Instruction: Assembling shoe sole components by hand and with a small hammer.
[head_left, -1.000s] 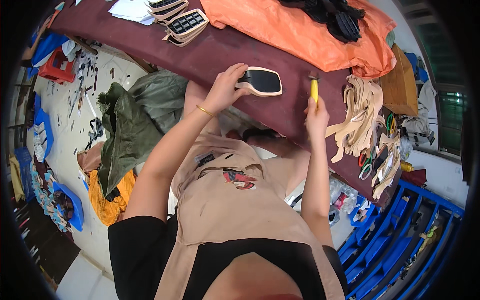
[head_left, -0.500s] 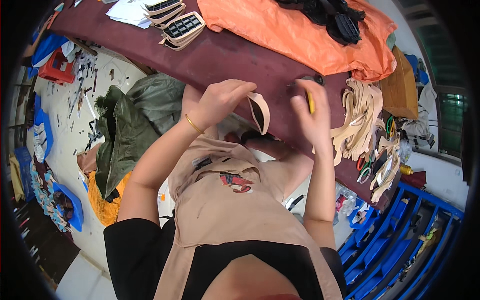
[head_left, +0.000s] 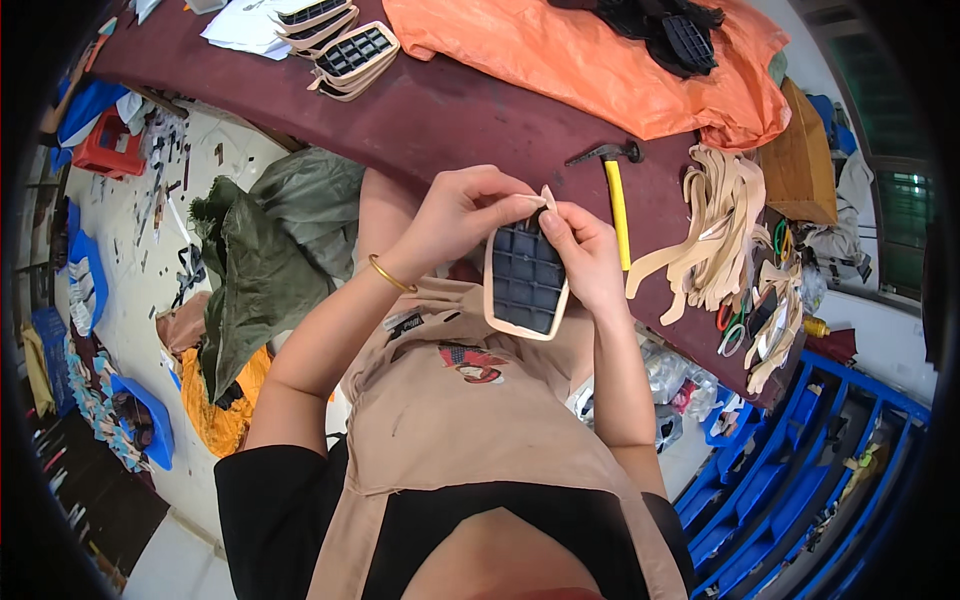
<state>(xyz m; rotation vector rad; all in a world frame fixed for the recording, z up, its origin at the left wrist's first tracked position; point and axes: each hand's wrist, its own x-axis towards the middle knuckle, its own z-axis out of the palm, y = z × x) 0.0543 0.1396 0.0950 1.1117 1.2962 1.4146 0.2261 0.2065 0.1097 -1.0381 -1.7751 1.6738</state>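
Between my hands hangs a black gridded panel (head_left: 525, 285) with a beige edging strip round its rim, its gridded face toward me. My left hand (head_left: 462, 212) pinches the beige strip at the panel's upper end. My right hand (head_left: 592, 255) grips the upper right edge, its thumb on the grid near that same end. The fingertips of both hands nearly meet at the raised tip of the strip. Just right of my right hand, a hammer (head_left: 616, 200) with a yellow handle and dark head lies on the maroon-covered table (head_left: 440, 120).
Similar beige-rimmed black panels (head_left: 352, 55) are stacked at the far left. An orange sheet (head_left: 580, 60) with black pieces lies at the back. Beige strips (head_left: 715, 225) and scissors (head_left: 735, 335) are on the right, near a blue rack (head_left: 790, 480). A green sack (head_left: 250, 280) stands left.
My right hand has let go of the hammer, now lying on the table, and joined my left at the panel. The panel has turned from edge-on to show its grid.
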